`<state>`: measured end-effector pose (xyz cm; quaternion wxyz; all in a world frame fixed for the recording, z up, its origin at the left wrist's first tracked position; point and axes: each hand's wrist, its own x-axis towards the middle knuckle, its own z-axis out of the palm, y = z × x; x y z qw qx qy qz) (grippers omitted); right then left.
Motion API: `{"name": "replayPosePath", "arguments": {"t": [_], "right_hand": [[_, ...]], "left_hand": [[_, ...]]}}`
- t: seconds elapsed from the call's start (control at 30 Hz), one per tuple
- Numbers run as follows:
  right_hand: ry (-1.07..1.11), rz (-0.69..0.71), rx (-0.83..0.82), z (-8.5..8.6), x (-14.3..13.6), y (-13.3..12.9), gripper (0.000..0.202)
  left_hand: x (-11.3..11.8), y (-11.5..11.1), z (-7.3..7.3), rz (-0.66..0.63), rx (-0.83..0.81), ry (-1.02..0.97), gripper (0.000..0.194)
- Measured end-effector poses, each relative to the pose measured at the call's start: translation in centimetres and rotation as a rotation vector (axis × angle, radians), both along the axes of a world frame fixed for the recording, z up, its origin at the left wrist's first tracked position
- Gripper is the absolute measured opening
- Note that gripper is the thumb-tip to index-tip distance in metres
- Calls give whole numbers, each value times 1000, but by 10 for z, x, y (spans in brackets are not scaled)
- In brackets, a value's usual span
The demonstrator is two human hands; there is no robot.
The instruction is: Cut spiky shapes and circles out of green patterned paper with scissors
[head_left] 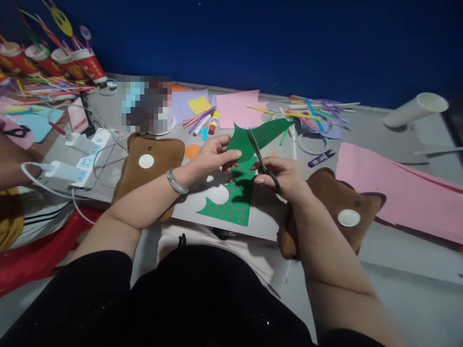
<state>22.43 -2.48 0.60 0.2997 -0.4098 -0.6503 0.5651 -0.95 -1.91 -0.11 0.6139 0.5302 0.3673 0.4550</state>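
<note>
My left hand (pixel 217 155) pinches a green sheet of paper (pixel 267 136) by its left edge, thumb on top. The sheet is held up over the table, its cut outline curving to a point at the right. In my right hand (pixel 284 177) is a pair of scissors (pixel 259 153) with dark handles, its blades lying across the green sheet. Below my hands, on a white surface (pixel 269 219), lies a green paper piece (pixel 227 212) with a drawn scale-like pattern and a curved cut edge. Whether the two green parts are joined is hard to make out.
Brown cushions (pixel 155 156) flank the white surface. A white power strip (pixel 90 161) with cables lies left, near another person's arm (pixel 18 159). Pink paper (pixel 237 108), a glue stick (pixel 213 122), coloured sticks (pixel 318 113) and purple snips (pixel 320 158) lie behind. Red cups (pixel 88 65) stand far left.
</note>
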Motion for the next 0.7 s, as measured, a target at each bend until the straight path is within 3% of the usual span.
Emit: {"name": "replayPosePath", "arguments": {"t": [0.2, 0.7], "right_hand": [[-9, 4, 25, -3, -4, 0, 66], [-28, 26, 52, -8, -5, 3, 68]], "left_hand": [[2, -6, 2, -32, -29, 52, 65], [2, -11, 7, -111, -110, 27, 49]]}}
